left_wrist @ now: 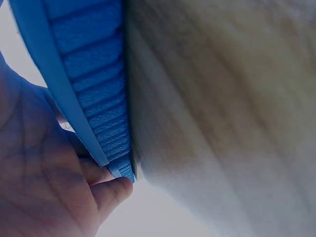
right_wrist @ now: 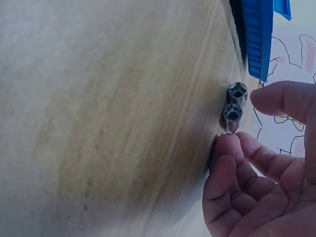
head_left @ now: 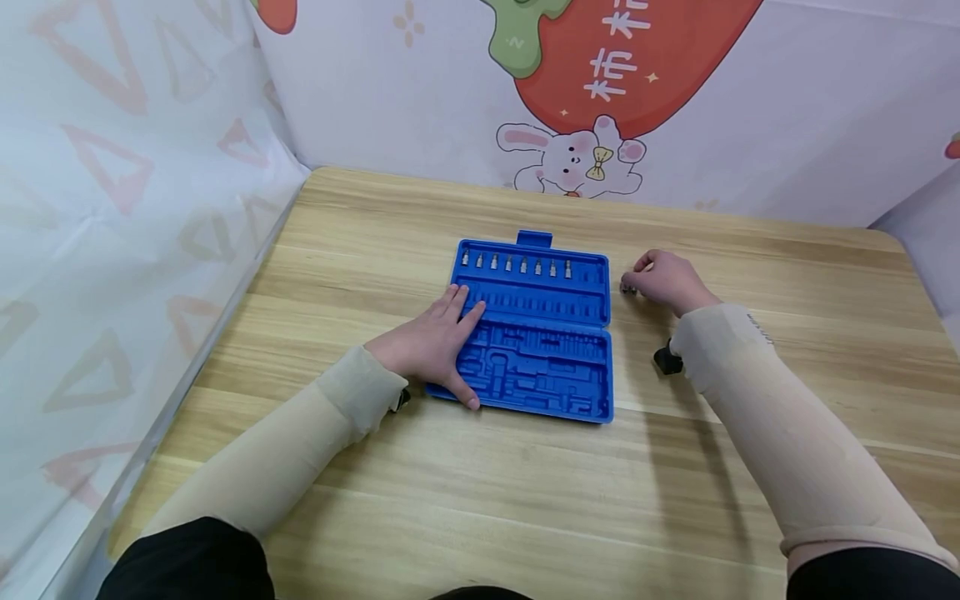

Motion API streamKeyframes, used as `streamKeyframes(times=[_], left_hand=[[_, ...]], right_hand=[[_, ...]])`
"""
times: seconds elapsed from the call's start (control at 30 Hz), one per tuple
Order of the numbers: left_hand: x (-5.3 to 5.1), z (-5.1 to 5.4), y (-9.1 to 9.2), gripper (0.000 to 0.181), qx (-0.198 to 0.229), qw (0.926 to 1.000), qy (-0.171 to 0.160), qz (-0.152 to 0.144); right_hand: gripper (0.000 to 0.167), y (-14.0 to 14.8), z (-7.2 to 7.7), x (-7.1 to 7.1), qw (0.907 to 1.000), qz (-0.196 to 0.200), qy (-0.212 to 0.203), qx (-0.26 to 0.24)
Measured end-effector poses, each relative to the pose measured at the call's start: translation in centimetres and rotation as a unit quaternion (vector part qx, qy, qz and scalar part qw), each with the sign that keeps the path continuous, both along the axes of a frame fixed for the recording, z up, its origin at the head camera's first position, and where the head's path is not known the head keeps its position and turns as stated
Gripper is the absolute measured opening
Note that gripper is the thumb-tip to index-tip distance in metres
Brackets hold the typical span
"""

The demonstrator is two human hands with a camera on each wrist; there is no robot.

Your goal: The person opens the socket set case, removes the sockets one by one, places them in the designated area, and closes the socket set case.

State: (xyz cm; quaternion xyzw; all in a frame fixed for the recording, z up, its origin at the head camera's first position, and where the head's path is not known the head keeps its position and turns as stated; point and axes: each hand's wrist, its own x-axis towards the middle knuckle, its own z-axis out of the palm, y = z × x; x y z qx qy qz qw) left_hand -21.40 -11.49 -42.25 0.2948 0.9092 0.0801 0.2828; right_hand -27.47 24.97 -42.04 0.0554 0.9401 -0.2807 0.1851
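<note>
A blue plastic tool case [head_left: 536, 333] lies unfolded on the table, with moulded slots in both halves. Several small metal bit sockets [head_left: 523, 265] line its far row. My left hand [head_left: 431, 337] rests on the left edge of the case, fingers spread over it; the left wrist view shows the palm beside the ribbed blue side. To the right of the case, my right hand [head_left: 670, 279] is at two short metal sockets [right_wrist: 234, 106] on the table. Its bent fingers are close to the nearer socket, and a narrow gap shows between the thumb and the farther one.
The wooden table [head_left: 510, 492] extends around the case. Behind it hangs a white cloth [head_left: 750, 117] printed with a rabbit and fruit, and another patterned cloth [head_left: 150, 250] borders the left side. A latch tab [head_left: 535, 239] sticks out at the far edge of the case.
</note>
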Motion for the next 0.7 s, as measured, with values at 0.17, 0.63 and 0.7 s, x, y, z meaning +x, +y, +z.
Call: streamKeyframes(times=[0.17, 0.63, 0.7], left_hand=[[-0.04, -0.06, -0.06, 0.148, 0.002, 1.0, 0.001, -0.001], [0.04, -0.01, -0.05, 0.148, 0.003, 1.0, 0.002, -0.002], [0.06, 0.03, -0.04, 0.148, 0.004, 1.0, 0.002, -0.003]], right_hand=[[0.038, -0.03, 0.06, -0.02, 1.0, -0.003, 0.002, 0.003], [0.037, -0.47, 0.64, -0.23, 0.9998, -0.004, 0.021, 0.002], [0.036, -0.7, 0.69, -0.34, 0.9997, -0.009, 0.023, -0.002]])
